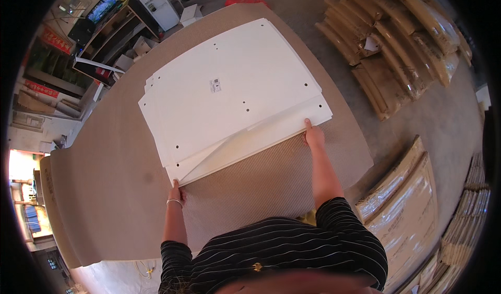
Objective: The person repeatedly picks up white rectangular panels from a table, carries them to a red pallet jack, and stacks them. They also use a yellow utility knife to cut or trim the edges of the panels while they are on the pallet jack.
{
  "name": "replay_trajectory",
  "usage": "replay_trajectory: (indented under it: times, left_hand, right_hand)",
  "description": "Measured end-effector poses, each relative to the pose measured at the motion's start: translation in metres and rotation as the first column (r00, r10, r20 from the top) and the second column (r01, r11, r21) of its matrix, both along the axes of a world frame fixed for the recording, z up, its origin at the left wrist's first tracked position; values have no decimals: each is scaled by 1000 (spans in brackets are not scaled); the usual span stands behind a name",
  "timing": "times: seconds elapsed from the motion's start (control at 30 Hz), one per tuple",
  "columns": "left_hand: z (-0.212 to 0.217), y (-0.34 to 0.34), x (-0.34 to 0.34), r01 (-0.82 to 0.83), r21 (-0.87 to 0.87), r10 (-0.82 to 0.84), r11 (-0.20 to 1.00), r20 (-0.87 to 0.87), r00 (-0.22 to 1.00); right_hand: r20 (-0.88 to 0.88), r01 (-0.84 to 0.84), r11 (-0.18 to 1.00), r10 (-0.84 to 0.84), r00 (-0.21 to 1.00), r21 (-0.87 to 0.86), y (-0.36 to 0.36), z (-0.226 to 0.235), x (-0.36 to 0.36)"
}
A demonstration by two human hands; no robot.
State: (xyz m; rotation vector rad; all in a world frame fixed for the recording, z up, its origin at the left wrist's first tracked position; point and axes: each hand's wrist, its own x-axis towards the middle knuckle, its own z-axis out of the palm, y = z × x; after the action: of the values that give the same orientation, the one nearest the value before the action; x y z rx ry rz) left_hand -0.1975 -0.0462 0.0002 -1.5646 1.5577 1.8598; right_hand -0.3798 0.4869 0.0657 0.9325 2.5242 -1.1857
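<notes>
pinching a white panel (254, 139) at its near edge, left hand (176, 192), right hand (314, 137), long axis slanting away rightward

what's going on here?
Someone is handling a layered set of white panels lying on brown corrugated cardboard. The left hand grips the near-left corner and the right hand the near edge towards its right end. The upper face shows dark holes and a small label. Flat brown packages lie off to the right.
</notes>
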Motion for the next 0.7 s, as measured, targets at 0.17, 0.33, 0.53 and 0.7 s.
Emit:
replay_trajectory:
  times: [0.17,0.33,0.53,0.7]
  left_hand:
    - [4,-16,1,82,-524,-7,847,143,990]
    - [-17,-44,-13,-10,-728,-64,686,-75,995]
    - [-24,-70,-10,-102,-692,48,715,-96,994]
    - [-9,-73,-18,-1,-818,79,575,54,995]
  right_hand:
    - [47,-133,966,147,988,-222,27,-12,8]
    - [-202,7,997,-22,979,-74,70,-28,0]
    - [-319,-56,996,75,945,66,59,-64,-26]
    - [-243,-12,999,22,970,44,40,-66,-32]
